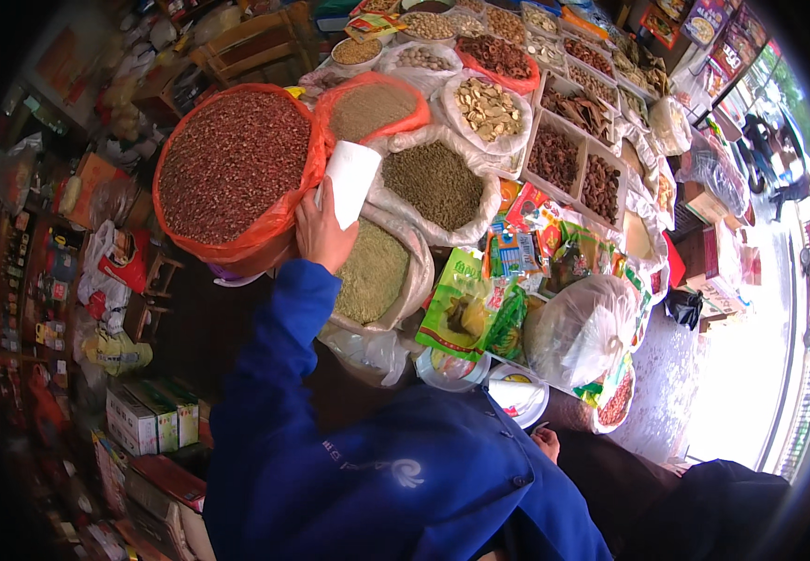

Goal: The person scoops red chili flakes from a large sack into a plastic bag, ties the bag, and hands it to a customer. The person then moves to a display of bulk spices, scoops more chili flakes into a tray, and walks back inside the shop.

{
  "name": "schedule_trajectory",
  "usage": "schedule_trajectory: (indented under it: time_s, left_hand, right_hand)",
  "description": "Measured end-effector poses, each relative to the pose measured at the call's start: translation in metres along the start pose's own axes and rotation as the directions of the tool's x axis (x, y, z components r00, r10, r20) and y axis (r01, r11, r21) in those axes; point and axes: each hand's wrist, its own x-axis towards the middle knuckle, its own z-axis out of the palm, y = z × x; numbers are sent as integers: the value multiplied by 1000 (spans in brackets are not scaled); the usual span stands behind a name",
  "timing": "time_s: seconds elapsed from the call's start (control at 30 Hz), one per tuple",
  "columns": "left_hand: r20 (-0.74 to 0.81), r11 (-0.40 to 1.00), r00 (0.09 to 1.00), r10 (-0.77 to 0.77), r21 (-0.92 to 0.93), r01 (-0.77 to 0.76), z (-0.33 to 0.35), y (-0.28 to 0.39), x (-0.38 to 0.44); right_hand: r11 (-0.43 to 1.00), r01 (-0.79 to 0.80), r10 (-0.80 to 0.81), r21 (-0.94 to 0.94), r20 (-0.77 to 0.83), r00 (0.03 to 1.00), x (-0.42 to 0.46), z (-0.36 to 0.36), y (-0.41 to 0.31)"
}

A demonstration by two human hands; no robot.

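My left hand [326, 235] is closed around a white paper roll [352, 184], held upright at a tilt. The roll is over the meeting edges of an orange-lined sack of dark red peppercorn-like spice [236, 165], a sack of green-brown seeds [433, 186] and a sack of pale green seeds [371, 273]. Part of a bare hand [546, 443] shows at the right edge of the blue jacket, beside dark clothing, with a thin pale thing at its fingertips. Whether it is my right hand cannot be told; its grip is mostly hidden.
Divided trays of dried spices [576, 168] stand beyond the sacks. Packaged seasonings [457, 301] and a tied clear plastic bag [580, 329] lie to the right, above two bowls [452, 368]. Cartons [149, 417] and shelves [26, 280] line the left. Dark clothing fills the lower right.
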Motion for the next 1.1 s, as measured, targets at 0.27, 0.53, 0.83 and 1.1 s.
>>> schedule_trajectory:
  time_s: [0.27, 0.53, 0.83, 1.1]
  left_hand:
    - [-24, 894, 904, -427, -162, 418, 39, 26, 32]
    - [57, 567, 774, -630, -648, 509, 91, 5, 52]
    - [20, 606, 783, -622, -621, 497, 83, 26, 50]
    - [-21, 540, 941, -339, -823, 176, 61, 50, -14]
  right_hand:
    - [999, 29, -24, -46, 98, 995, 7, 4, 1]
    - [999, -35, 35, -2, 12, 999, -23, 2, -15]
    - [966, -108, 120, 236, -37, 992, -21, -2, 25]
    - [951, -171, 189, 259, -48, 981, -23, -11, 47]
